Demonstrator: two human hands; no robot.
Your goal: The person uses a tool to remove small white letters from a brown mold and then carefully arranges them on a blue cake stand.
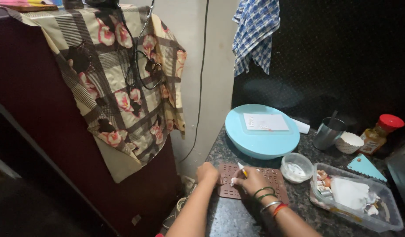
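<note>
On the dark speckled counter [237, 219] we are pinning the flat brown letter mould [272, 180], likely light and bendy, by its near-left edge with our closed left hand [207, 172] while our right hand [250, 179] is pinching a slim white tool [242, 169] over it.

1. Brown mould mat [255, 182]: matt, rubbery-looking sheet, embossed all over.
2. Counter [242, 219]: polished speckled stone, glossy.
3. Turntable [259, 140], 12 o'clock of mat: smooth pale-blue plastic, soft sheen; paper sheet [266, 121] on it, matt.
4. Cup [327, 134], 2 o'clock: brushed metal.
5. Tub [386, 215], 3 o'clock: clear plastic.
6. Floral cover [119, 87], 10 o'clock: woven cloth, matt.
</note>
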